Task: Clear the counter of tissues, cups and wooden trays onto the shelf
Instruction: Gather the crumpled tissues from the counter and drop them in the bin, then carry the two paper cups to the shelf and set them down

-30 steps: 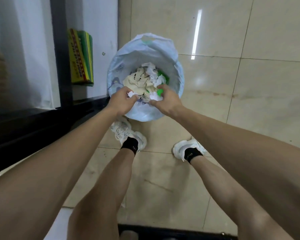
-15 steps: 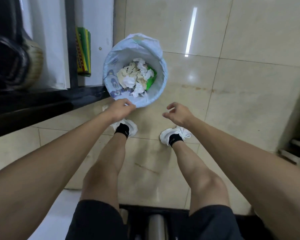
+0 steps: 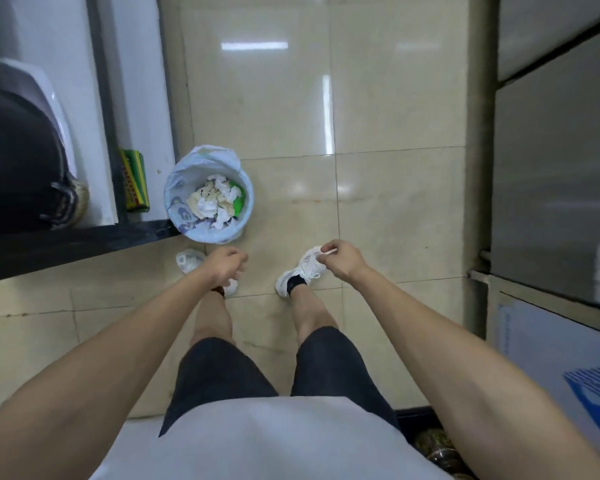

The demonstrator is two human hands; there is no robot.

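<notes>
Crumpled white tissues (image 3: 211,202) lie heaped in a round bin lined with a pale blue bag (image 3: 177,206), standing on the tiled floor by the counter's corner. A green scrap shows among them. My left hand (image 3: 224,265) hangs below the bin, fingers loosely curled, with nothing in it. My right hand (image 3: 340,259) is further right over my shoe, also loosely curled and holding nothing. Both hands are well apart from the bin. No cups or wooden trays are in view.
A black counter edge (image 3: 84,244) runs along the left, with a dark round pot (image 3: 18,161) on it. A green and yellow pack (image 3: 134,185) leans beside the bin. A steel cabinet (image 3: 555,150) stands at the right. My feet stand on the beige floor tiles (image 3: 395,209).
My hands were in the bin pressing the tissues; they let go and drew back toward me. The view rose and the bin now sits further away.
</notes>
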